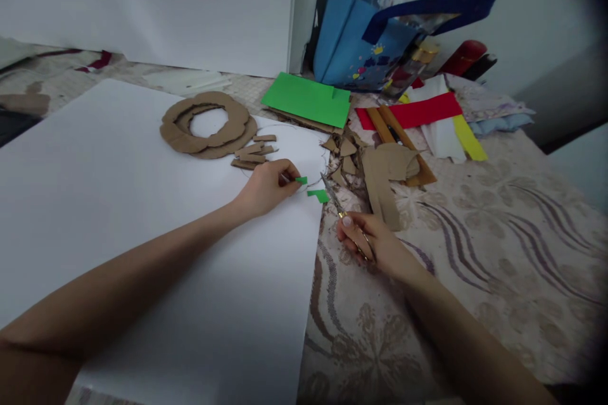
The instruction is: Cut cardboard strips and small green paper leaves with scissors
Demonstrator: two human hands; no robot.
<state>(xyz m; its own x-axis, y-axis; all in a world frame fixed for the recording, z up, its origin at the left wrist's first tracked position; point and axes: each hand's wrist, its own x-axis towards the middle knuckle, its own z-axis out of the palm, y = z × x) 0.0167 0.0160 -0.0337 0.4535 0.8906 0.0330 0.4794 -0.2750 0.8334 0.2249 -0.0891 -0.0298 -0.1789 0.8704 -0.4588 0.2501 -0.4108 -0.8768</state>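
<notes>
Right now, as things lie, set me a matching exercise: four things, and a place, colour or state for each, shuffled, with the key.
Things:
1. scissors
2. cardboard rings
3. bag
4. left hand

Matches:
A. pinching a green scrap
B. blue
C. in the right hand
D. overlapping on the white paper

Pairs: 1-C, 2-D, 3-B, 4-A

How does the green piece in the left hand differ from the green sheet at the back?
The green piece is tiny; the green sheet is far larger. The green piece is pinched in the left hand; the green sheet lies with brown cardboard beneath it. Both are bright green.
</notes>
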